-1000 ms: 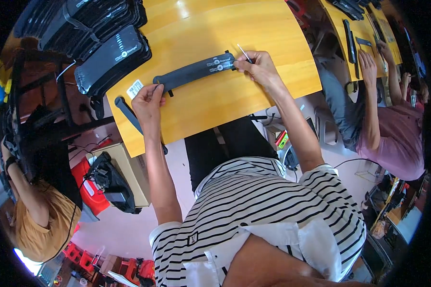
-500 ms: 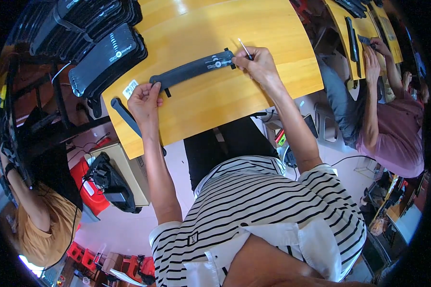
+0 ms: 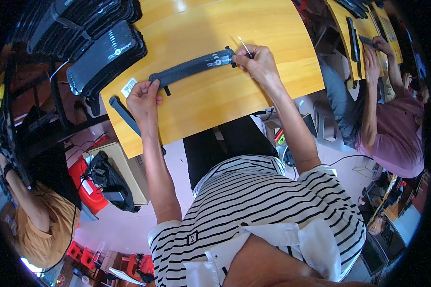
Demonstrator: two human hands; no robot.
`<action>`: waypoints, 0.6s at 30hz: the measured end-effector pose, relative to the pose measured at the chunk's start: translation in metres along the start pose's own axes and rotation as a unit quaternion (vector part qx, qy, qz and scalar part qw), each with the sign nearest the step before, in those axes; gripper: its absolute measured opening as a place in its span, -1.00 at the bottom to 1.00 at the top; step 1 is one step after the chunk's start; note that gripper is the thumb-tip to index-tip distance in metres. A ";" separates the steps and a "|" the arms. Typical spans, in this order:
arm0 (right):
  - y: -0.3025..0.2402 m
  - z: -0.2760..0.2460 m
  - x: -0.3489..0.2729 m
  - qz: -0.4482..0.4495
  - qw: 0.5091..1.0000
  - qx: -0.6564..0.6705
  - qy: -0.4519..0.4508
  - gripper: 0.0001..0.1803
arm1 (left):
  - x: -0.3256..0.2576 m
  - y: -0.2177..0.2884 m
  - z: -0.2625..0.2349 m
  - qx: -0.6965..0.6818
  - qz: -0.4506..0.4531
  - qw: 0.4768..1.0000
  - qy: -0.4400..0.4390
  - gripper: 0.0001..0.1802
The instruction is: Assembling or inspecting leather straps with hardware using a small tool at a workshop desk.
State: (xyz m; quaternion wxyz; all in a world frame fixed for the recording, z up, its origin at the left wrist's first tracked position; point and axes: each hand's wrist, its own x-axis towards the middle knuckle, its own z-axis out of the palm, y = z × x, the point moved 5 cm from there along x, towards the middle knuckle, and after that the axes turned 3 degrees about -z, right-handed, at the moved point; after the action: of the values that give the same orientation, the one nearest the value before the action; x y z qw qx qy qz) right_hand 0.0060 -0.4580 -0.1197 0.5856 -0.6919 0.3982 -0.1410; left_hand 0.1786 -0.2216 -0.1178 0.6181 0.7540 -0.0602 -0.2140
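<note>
A black printed strap [image 3: 189,70] lies stretched across the yellow table, with small dark tabs jutting out near both ends. My left hand [image 3: 143,99] is closed, pinching the strap's left end between thumb and finger. At the other end my right hand [image 3: 259,66] pinches the strap's tip. The same hand also holds a thin stick-like tool [image 3: 243,44] with a pale shaft and dark grip, pointing up and away; its exact kind is unclear. Beside my left wrist lies another dark strap [image 3: 124,115], partly hidden by my forearm.
Stacked, bundled black straps [image 3: 105,55] stand at the far left by the yellow table [image 3: 215,107]. A white label [image 3: 129,86] lies near my left hand. Co-workers sit on either side, one in a purple shirt [image 3: 397,129], one in an orange shirt [image 3: 50,229].
Almost nothing differs. Both hands keep hold of the strap's ends, with only a very slight shift of hands and view.
</note>
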 end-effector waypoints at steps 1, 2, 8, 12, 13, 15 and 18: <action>-0.001 0.000 0.000 0.000 1.000 -0.010 0.002 -0.90 | 0.000 0.000 0.001 -0.013 0.001 1.000 0.002 -0.89; -0.002 -0.001 0.000 -0.001 1.000 -0.019 0.005 -0.89 | 0.001 0.000 0.001 -0.013 0.001 1.000 0.002 -0.89; -0.006 -0.002 0.000 0.001 0.999 -0.048 0.013 -0.86 | 0.000 0.003 -0.001 -0.006 0.006 1.000 0.013 -0.89; -0.005 -0.003 0.000 0.000 0.999 -0.049 0.012 -0.86 | 0.005 -0.004 -0.001 -0.018 0.000 1.000 0.001 -0.89; -0.004 -0.005 0.000 0.003 0.999 -0.037 0.011 -0.86 | 0.004 -0.003 0.001 -0.015 0.000 1.000 0.000 -0.89; -0.004 -0.004 0.000 0.004 1.000 -0.025 0.010 -0.87 | 0.002 0.001 0.003 -0.008 -0.006 1.000 -0.003 -0.88; -0.003 -0.002 -0.001 0.004 1.000 0.007 0.002 -0.88 | -0.001 0.003 0.002 0.011 0.004 1.000 0.004 -0.88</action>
State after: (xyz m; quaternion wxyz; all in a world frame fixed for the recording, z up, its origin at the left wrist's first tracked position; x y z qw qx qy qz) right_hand 0.0049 -0.4586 -0.1163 0.5896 -0.6862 0.4013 -0.1430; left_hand 0.1778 -0.2234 -0.1153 0.6110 0.7614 -0.0625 -0.2077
